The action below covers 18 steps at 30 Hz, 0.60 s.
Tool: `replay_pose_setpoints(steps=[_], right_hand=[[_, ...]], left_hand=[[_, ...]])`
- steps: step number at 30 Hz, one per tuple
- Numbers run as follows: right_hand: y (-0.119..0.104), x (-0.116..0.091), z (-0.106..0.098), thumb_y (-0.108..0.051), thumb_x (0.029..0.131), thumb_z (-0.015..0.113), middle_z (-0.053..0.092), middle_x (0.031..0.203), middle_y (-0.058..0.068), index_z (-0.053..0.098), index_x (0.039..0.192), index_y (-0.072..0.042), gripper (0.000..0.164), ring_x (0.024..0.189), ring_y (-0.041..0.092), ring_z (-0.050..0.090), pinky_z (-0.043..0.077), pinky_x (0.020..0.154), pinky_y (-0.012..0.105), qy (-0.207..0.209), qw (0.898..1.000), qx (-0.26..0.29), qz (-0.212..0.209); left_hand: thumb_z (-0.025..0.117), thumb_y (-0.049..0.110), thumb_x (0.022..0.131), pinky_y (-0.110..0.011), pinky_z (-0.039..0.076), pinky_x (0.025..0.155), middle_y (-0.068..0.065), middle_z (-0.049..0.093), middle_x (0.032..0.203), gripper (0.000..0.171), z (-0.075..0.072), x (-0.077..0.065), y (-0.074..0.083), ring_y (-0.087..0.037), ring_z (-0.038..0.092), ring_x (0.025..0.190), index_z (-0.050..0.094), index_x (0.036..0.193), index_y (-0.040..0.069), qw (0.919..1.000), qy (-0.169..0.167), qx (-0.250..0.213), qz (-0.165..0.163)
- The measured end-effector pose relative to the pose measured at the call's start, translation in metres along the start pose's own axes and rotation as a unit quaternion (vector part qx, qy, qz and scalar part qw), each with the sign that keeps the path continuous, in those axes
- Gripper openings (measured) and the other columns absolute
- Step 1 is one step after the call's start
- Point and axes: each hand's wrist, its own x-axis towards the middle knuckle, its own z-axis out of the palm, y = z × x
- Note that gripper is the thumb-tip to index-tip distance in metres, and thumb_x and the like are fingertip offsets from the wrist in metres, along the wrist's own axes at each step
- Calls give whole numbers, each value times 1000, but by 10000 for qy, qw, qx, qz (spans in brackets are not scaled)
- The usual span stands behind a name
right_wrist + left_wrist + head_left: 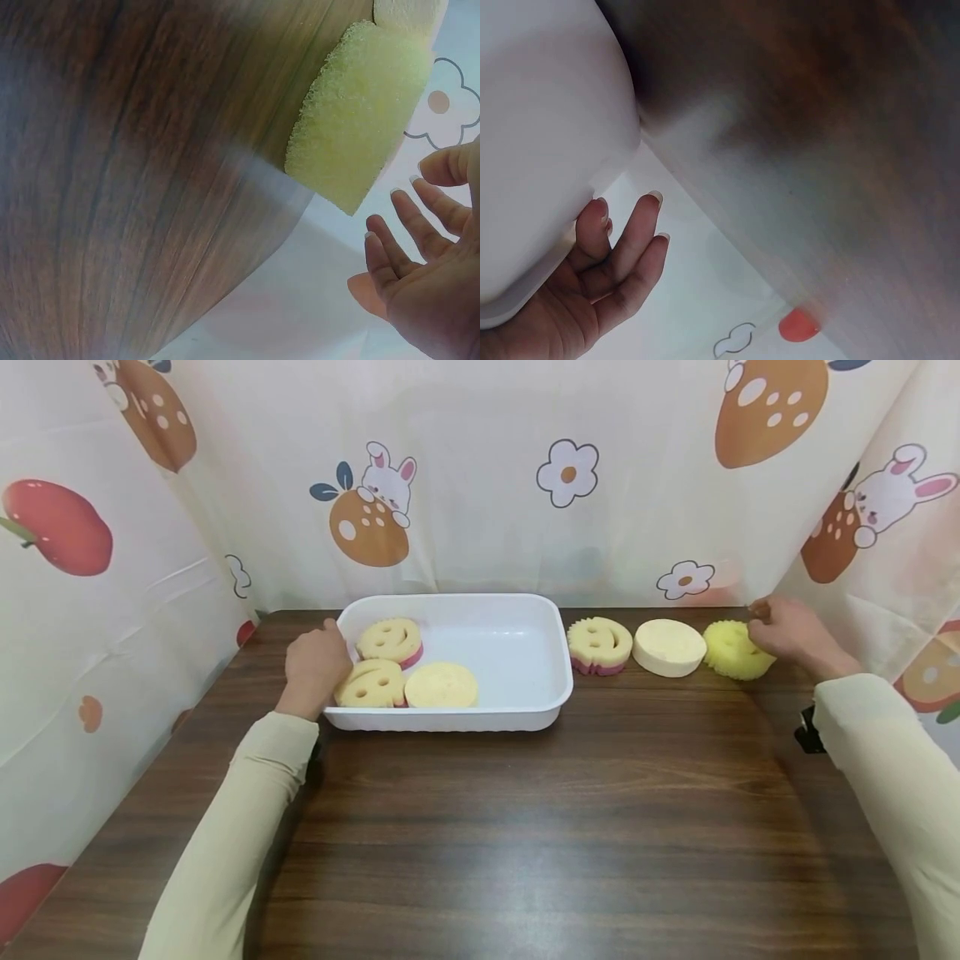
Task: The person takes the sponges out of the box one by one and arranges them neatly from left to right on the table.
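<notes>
My left hand (315, 662) grips the left rim of a white rectangular tray (450, 721); in the left wrist view its fingers (634, 244) curl by the outside wall. In the tray lie two cream-and-pink smiley sponges (390, 639) and a plain round cream sponge (441, 685). My right hand (793, 631) is beside a yellow frilly-edged smiley sponge (733, 652), overlapping its right edge in the head view. The right wrist view shows loosely bent, spread fingers apart from that sponge (352, 112), holding nothing.
Right of the tray, a cream-and-pink smiley sponge (600, 643) and a plain round sponge (670, 647) stand in a row with the yellow one on the dark wooden table (525, 827). A printed curtain (480, 485) hangs along the back and both sides.
</notes>
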Motion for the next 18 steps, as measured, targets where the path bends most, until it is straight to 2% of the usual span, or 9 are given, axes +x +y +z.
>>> replay_pose_setpoints(steps=[7, 18], right_hand=[[-9, 0, -1, -25, 99, 35, 37, 137, 45, 33, 140, 18, 60, 123, 58, 39, 35, 98, 70, -1, 10000, -27, -1], [-29, 7, -1, -23, 98, 35, 39, 138, 43, 35, 141, 15, 57, 124, 58, 40, 35, 99, 69, 99, 9996, -96, -234]], left_hand=[[45, 22, 98, -53, 56, 72, -33, 63, 99, 54, 0, -1, -1, -43, 65, 85, 37, 137, -14, 10000, 13, -3, -22], [48, 24, 97, -52, 56, 73, -33, 63, 99, 55, -1, -1, 0, -43, 65, 87, 37, 135, -14, 10000, -3, -45, -37]])
